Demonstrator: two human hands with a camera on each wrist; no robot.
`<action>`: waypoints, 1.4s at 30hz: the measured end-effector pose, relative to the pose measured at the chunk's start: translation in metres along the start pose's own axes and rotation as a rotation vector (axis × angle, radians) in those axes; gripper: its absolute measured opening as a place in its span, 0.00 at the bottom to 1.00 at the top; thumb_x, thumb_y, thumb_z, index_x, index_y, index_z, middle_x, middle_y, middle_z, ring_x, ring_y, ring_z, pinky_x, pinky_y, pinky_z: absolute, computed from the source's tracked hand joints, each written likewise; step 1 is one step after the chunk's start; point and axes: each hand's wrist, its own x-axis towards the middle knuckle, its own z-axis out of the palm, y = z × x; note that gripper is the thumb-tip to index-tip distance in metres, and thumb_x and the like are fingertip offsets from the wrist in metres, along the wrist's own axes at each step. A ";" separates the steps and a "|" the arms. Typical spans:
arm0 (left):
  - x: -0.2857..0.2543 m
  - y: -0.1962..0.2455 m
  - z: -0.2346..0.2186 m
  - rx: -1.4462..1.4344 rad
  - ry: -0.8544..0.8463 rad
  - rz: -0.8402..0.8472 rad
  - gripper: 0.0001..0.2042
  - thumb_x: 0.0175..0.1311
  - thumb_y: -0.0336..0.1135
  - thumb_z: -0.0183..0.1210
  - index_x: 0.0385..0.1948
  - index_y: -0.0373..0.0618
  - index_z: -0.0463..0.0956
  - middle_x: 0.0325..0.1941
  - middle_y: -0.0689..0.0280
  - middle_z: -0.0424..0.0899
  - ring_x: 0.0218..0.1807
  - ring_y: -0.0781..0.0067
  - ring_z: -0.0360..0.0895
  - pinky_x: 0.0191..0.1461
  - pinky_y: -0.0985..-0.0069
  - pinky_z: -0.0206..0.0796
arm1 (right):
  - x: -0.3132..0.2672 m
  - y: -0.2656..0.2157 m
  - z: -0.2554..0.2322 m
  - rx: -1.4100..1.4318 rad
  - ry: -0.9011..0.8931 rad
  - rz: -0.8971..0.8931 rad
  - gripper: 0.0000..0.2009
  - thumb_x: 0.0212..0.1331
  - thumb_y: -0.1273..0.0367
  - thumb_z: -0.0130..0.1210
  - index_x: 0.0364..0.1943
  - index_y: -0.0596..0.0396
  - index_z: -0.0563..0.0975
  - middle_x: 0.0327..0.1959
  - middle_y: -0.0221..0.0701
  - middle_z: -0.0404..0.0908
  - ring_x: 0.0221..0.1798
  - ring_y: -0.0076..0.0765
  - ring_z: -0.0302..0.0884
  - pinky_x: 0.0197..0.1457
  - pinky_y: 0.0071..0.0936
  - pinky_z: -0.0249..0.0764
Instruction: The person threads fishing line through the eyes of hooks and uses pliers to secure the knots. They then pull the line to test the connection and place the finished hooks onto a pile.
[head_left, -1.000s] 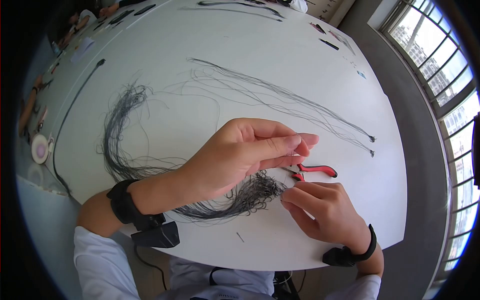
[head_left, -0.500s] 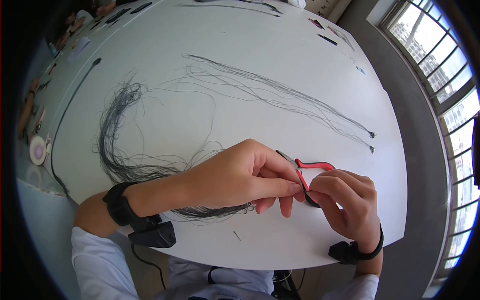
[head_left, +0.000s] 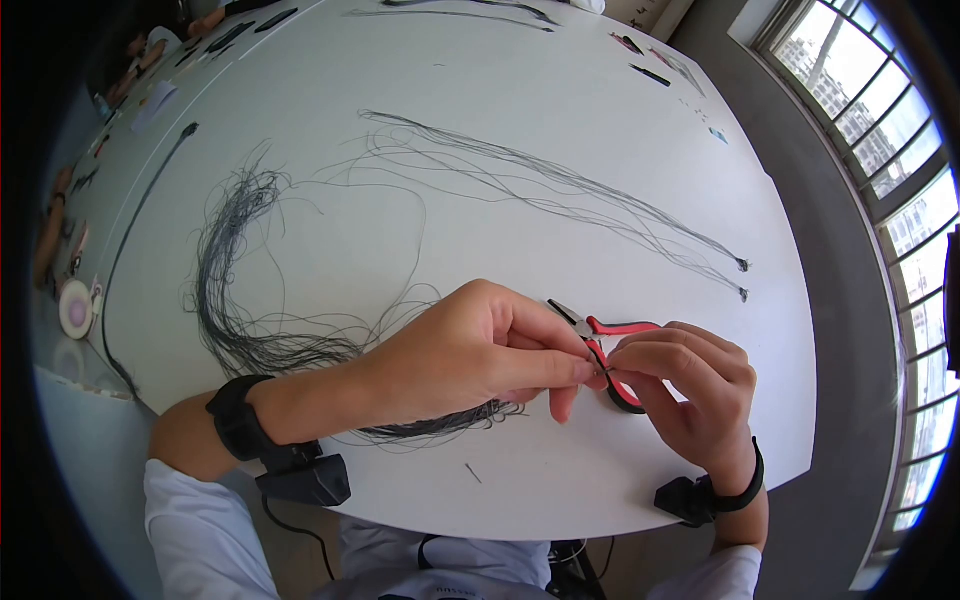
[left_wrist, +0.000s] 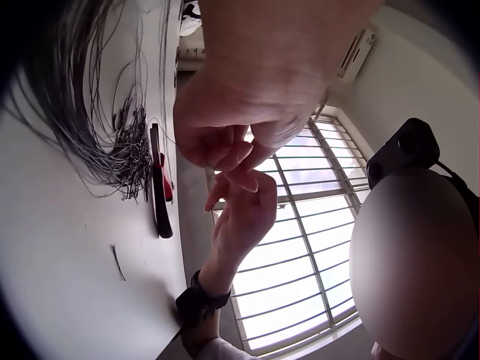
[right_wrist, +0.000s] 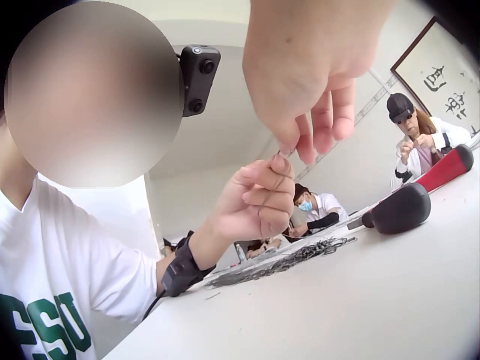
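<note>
Both hands meet just above the white table (head_left: 560,160) near its front edge. My left hand (head_left: 588,372) and right hand (head_left: 618,358) each pinch the same thin dark strand (right_wrist: 278,162), fingertips almost touching. In the right wrist view the left hand (right_wrist: 264,189) holds the strand below the right hand (right_wrist: 297,147). Under the hands, red-and-black pliers (head_left: 622,340) lie on the table; neither hand holds them. A thick bundle of black strands (head_left: 228,300) curves from the left and passes beneath my left hand. The left wrist view shows the left hand (left_wrist: 241,154), the right hand (left_wrist: 241,201), and the pliers (left_wrist: 159,191).
Long thin strands (head_left: 560,190) fan across the table's middle to knotted ends (head_left: 742,266) at the right. A short dark piece (head_left: 471,472) lies near the front edge. A black cable (head_left: 135,225) and a round white object (head_left: 75,308) lie at the left. Other people (right_wrist: 420,139) sit beyond the table.
My left hand came down towards the table's front edge. My right hand left the end of the bundle and met the left above the pliers, where both now pinch one strand.
</note>
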 end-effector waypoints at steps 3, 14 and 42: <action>0.000 -0.002 0.001 0.011 0.027 0.013 0.10 0.62 0.28 0.53 0.40 0.30 0.77 0.24 0.63 0.79 0.26 0.85 0.70 0.28 0.90 0.57 | 0.000 0.000 0.000 0.011 0.007 0.012 0.11 0.39 0.80 0.62 0.30 0.58 0.75 0.25 0.33 0.78 0.26 0.38 0.78 0.26 0.25 0.74; 0.000 -0.001 0.002 -0.004 0.060 -0.008 0.09 0.62 0.27 0.52 0.38 0.29 0.77 0.25 0.63 0.79 0.27 0.83 0.73 0.30 0.88 0.62 | 0.001 0.003 0.000 -0.050 -0.005 -0.054 0.12 0.36 0.80 0.62 0.30 0.59 0.76 0.25 0.32 0.78 0.23 0.35 0.76 0.23 0.23 0.72; -0.006 -0.008 0.019 0.103 0.338 0.135 0.07 0.61 0.24 0.51 0.34 0.31 0.76 0.21 0.70 0.74 0.24 0.87 0.68 0.27 0.88 0.61 | 0.004 -0.005 0.013 0.052 0.117 0.133 0.11 0.40 0.82 0.60 0.29 0.57 0.75 0.26 0.31 0.76 0.24 0.29 0.75 0.21 0.21 0.70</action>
